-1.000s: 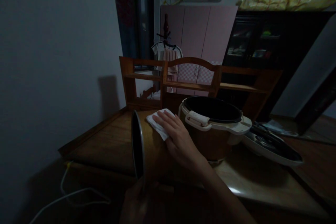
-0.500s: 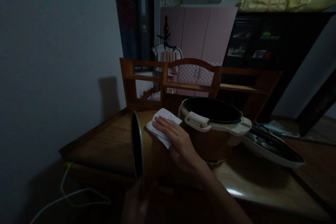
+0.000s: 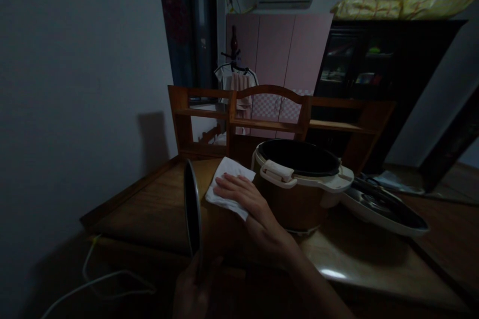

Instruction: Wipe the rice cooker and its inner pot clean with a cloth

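An inner pot (image 3: 220,232) with a yellowish-brown outside lies tipped on its side at the near edge of the table, its dark mouth facing left. My left hand (image 3: 192,286) grips the rim from below, fingers partly lost in shadow. Spread over a folded white tissue (image 3: 229,167), my right hand (image 3: 252,204) presses it flat against the upper outside of the pot. Just to the right stands a cooker body (image 3: 292,204), its dark round opening facing up and a white latch handle at the front.
The cooker's lid (image 3: 385,214) lies on the table (image 3: 355,271) at the right. A wooden shelf (image 3: 269,122) rises along the back edge. A wall (image 3: 82,84) borders the left side, and a white cord (image 3: 108,274) hangs at the lower left.
My right hand and the tissue have slid a little lower over the pot's outside. My left hand still grips the rim. The whole view has shifted slightly.
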A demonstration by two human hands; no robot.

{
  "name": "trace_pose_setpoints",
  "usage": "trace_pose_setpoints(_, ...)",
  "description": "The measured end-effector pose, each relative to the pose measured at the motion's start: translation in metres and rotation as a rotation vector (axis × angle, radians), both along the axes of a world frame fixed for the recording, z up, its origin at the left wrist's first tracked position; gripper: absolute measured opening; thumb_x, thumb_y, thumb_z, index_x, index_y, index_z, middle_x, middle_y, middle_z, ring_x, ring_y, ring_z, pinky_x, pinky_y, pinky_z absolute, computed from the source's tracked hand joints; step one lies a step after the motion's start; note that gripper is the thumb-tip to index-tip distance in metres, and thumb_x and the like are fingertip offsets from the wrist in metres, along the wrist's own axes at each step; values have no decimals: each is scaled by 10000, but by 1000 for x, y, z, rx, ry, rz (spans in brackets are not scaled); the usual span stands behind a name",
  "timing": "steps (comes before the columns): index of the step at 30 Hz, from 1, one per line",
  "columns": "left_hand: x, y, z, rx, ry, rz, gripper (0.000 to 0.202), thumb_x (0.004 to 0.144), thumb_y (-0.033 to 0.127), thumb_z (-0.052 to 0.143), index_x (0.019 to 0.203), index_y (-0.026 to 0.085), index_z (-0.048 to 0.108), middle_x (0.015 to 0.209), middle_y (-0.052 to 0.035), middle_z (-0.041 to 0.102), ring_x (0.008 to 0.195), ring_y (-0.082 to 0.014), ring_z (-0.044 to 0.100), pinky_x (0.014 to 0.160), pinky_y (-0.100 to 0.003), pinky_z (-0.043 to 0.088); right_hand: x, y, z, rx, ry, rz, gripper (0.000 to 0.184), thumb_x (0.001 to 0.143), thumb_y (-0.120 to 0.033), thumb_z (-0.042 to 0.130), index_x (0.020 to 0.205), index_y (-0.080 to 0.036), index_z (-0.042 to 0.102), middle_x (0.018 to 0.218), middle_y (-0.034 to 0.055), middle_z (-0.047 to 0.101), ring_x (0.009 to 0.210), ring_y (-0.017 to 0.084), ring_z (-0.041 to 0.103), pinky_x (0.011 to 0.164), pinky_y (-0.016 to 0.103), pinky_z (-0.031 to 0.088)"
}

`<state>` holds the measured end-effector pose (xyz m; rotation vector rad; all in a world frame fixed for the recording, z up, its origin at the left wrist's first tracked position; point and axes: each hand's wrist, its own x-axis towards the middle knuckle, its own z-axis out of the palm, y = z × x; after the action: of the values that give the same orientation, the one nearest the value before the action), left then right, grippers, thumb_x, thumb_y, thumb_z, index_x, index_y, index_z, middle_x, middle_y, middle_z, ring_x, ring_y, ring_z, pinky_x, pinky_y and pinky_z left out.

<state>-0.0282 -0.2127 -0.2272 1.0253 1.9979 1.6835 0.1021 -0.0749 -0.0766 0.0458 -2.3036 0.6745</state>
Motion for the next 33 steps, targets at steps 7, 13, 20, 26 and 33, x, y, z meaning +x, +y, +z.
trace_pose_setpoints(7,5,-1,2,-11,12,39,509,731,626,639,962,182,735,965,-83,766,897,-297,715,773,-327,569,13,0,-11,-97,6,35,378,1025,-398,362,1331,-310,565,1466,-33,479,1418,205,331,1206,432,151)
trace_pose_setpoints(13,7,1,4,-18,-8,58,518,730,630,637,983,187,728,995,-82,763,949,-304,706,818,-333,557,26,-4,-31,25,-70,-29,478,1002,-361,314,1459,-277,427,1543,-30,355,1462,217,229,1219,454,97)
trace_pose_setpoints(20,8,0,1,-19,21,67,537,745,624,620,1034,183,721,1078,-101,745,1019,-315,687,877,-361,541,38,-13,-62,26,-78,-144,568,940,-279,393,1506,-265,351,1577,-34,273,1488,261,86,1218,499,105)
trace_pose_setpoints(26,9,1,2,-41,-39,62,525,761,619,621,1045,188,713,1126,-97,730,1129,-315,639,948,-376,507,48,-21,-88,-114,-31,-167,557,981,-239,353,1533,-253,279,1595,3,221,1481,250,129,1211,485,181)
trace_pose_setpoints(33,9,0,0,-31,-61,80,526,732,605,663,1047,187,710,1149,-93,722,1150,-317,626,987,-396,486,52,-25,-121,-309,128,-304,498,999,-290,385,1496,-290,367,1560,17,317,1432,245,303,1181,458,292)
